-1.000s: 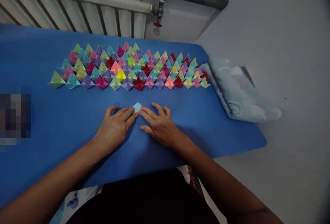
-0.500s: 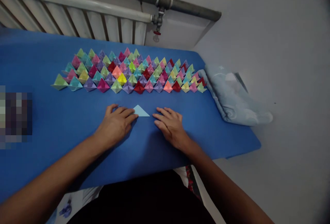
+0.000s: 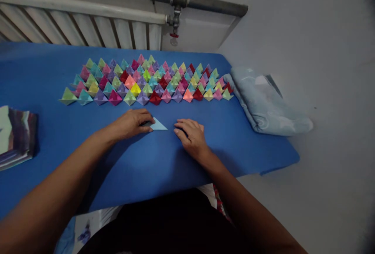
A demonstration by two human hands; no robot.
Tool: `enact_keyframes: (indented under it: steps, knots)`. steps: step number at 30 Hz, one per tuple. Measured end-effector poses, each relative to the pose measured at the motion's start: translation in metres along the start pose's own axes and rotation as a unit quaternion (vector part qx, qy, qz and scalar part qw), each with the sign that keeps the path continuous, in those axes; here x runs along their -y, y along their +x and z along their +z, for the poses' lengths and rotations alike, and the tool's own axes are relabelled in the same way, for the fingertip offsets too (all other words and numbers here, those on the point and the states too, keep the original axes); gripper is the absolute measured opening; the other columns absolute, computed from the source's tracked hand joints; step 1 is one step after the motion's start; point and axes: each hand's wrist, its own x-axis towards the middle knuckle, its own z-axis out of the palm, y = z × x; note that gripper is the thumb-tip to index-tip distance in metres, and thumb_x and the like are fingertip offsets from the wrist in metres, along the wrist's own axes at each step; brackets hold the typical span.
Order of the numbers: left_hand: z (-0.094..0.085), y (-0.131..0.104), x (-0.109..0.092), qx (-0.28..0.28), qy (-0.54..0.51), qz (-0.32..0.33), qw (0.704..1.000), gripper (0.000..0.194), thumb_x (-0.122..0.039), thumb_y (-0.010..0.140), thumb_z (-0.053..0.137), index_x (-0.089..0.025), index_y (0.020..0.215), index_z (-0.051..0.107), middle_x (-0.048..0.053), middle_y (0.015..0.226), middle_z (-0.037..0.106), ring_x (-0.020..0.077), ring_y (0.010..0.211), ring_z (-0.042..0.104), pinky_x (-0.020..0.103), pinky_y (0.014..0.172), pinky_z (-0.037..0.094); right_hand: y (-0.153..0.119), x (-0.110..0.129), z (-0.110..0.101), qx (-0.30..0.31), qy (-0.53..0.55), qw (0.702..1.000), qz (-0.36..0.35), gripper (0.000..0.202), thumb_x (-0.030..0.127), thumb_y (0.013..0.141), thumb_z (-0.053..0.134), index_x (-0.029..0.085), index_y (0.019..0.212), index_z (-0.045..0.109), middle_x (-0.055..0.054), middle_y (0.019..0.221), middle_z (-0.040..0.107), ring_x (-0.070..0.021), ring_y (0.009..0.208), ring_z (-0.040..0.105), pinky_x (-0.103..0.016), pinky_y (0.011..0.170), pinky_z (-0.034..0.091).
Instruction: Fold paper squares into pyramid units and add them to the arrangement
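Observation:
A light blue paper folded into a triangle (image 3: 159, 125) lies on the blue surface in front of me. My left hand (image 3: 134, 123) has its thumb and fingers closed on the paper's left end and covers that corner. To the right, apart from the paper's pointed tip, my right hand (image 3: 191, 136) rests on the surface, holding nothing, its fingers extended and slightly bent. Beyond both hands stand several rows of small folded paper boats (image 3: 142, 98) in many colours.
A stack of papers (image 3: 22, 137) sits at the left edge. At the right lies a folded grey-blue cloth (image 3: 263, 105) against the wall. Behind the blue surface (image 3: 88, 129) are a white radiator (image 3: 79, 27) and a metal pipe (image 3: 211, 5) with a red-handled valve (image 3: 175, 34).
My left hand has drawn its fingers in from a flatter spread to a grip on the paper's left end. My right hand stays beside the paper. The view has shifted slightly.

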Motion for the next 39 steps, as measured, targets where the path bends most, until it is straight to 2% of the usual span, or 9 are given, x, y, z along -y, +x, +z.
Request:
enact_keyframes:
  steps: [7, 16, 21, 28, 31, 34, 36, 39]
  knots:
    - [0.001, -0.004, 0.006, -0.016, -0.053, -0.006, 0.998, 0.034, -0.045, 0.089, 0.056, -0.019, 0.108, 0.07, 0.006, 0.105, 0.067, 0.02, 0.097, 0.062, 0.031, 0.087, 0.047, 0.001, 0.001, 0.002, -0.009, 0.004, 1.0, 0.007, 0.024, 0.032, 0.095, 0.055, 0.025, 0.107, 0.074, -0.005, 0.124, 0.071, -0.025, 0.121, 0.057, -0.044, 0.105, 0.033]
    - [0.003, -0.003, 0.006, -0.028, -0.07, -0.014, 0.997, 0.036, -0.046, 0.093, 0.049, -0.022, 0.107, 0.071, 0.005, 0.106, 0.07, 0.0198, 0.1, 0.064, 0.032, 0.091, 0.048, 0.001, 0.002, 0.002, -0.019, 0.004, 1.0, 0.003, 0.022, 0.032, 0.094, 0.055, 0.025, 0.104, 0.073, -0.005, 0.121, 0.072, -0.024, 0.119, 0.058, -0.043, 0.105, 0.033]
    - [0.006, -0.005, 0.004, -0.061, -0.073, -0.029, 0.995, 0.039, -0.048, 0.094, 0.046, -0.023, 0.108, 0.072, 0.005, 0.106, 0.073, 0.0212, 0.098, 0.066, 0.033, 0.089, 0.05, 0.002, 0.001, 0.002, -0.023, 0.006, 1.0, 0.004, 0.02, 0.029, 0.093, 0.057, 0.024, 0.103, 0.073, -0.006, 0.118, 0.073, -0.0244, 0.118, 0.059, -0.044, 0.105, 0.033]
    - [0.004, -0.005, 0.0, -0.07, -0.088, -0.058, 0.992, 0.039, -0.05, 0.09, 0.05, -0.022, 0.106, 0.072, 0.005, 0.104, 0.074, 0.0229, 0.097, 0.067, 0.033, 0.086, 0.051, 0.002, 0.005, 0.002, -0.026, 0.028, 0.999, 0.022, 0.016, 0.028, 0.09, 0.06, 0.024, 0.098, 0.073, -0.006, 0.116, 0.073, -0.0257, 0.118, 0.059, -0.047, 0.106, 0.033]
    - [0.005, -0.004, 0.0, -0.073, -0.101, -0.072, 0.99, 0.038, -0.05, 0.089, 0.052, -0.022, 0.105, 0.072, 0.004, 0.102, 0.074, 0.0225, 0.095, 0.067, 0.031, 0.083, 0.051, 0.013, 0.014, 0.006, -0.027, 0.093, 0.994, 0.06, 0.015, 0.031, 0.088, 0.062, 0.024, 0.097, 0.071, -0.005, 0.107, 0.074, -0.0233, 0.104, 0.064, -0.045, 0.098, 0.041]
    - [0.006, -0.004, 0.0, -0.082, -0.108, -0.073, 0.988, 0.036, -0.048, 0.089, 0.052, -0.022, 0.104, 0.072, 0.004, 0.097, 0.074, 0.0209, 0.09, 0.067, 0.03, 0.08, 0.05, 0.033, 0.027, 0.017, 0.007, 0.227, 0.966, 0.123, 0.034, 0.034, 0.083, 0.066, 0.023, 0.116, 0.063, -0.004, 0.106, 0.07, -0.0152, 0.075, 0.065, -0.034, 0.075, 0.052]
    - [0.007, -0.004, 0.0, -0.086, -0.113, -0.064, 0.988, 0.036, -0.047, 0.09, 0.052, -0.021, 0.103, 0.072, 0.004, 0.095, 0.074, 0.0199, 0.089, 0.067, 0.029, 0.079, 0.049, 0.046, 0.033, 0.024, 0.033, 0.287, 0.945, 0.153, 0.048, 0.032, 0.079, 0.07, 0.023, 0.125, 0.056, -0.002, 0.101, 0.066, -0.0109, 0.062, 0.062, -0.03, 0.065, 0.051]
    - [0.008, -0.004, 0.0, -0.091, -0.11, -0.058, 0.988, 0.035, -0.047, 0.091, 0.052, -0.021, 0.102, 0.072, 0.004, 0.093, 0.073, 0.0186, 0.086, 0.065, 0.028, 0.078, 0.048, 0.057, 0.035, 0.033, 0.054, 0.335, 0.925, 0.173, 0.051, 0.027, 0.075, 0.07, 0.025, 0.125, 0.055, 0.003, 0.09, 0.06, -0.0081, 0.056, 0.059, -0.026, 0.059, 0.048]
